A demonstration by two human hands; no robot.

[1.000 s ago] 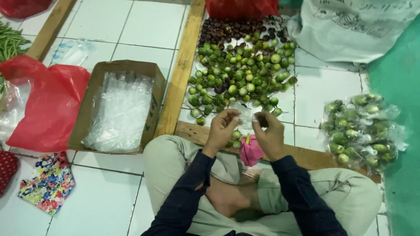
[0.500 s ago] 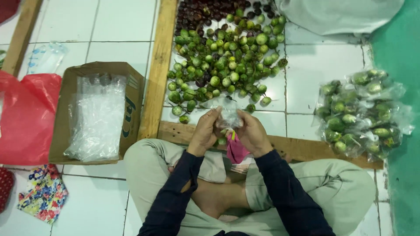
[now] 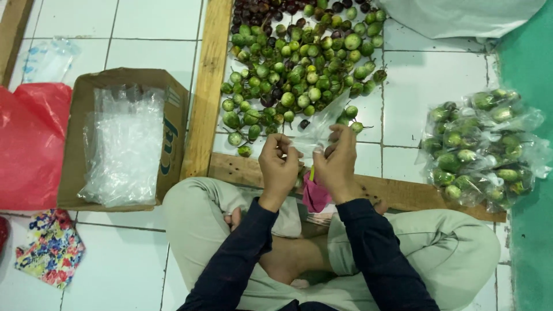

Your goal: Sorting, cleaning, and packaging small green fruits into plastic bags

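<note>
Both the left hand and the right hand pinch an empty clear plastic bag, fingers narrowed on its mouth, just below the loose pile of green fruits. Right of that pile lie filled bags; left, a brown carton holds spare clear bags. Much fruit looks unpacked.

- The small bag at the centre is thin clear plastic, glossy and crinkled.
- The box on the left is matt brown cardboard; the bags stacked in it are clear, shiny film.
- The frame is bare, rough-looking wood.
- The floor is glossy white tile.
- The round fruits have smooth green skin with a slight sheen.
- The filled packs on the right are glossy clear plastic.
- The red bag at far left is shiny plastic.
</note>
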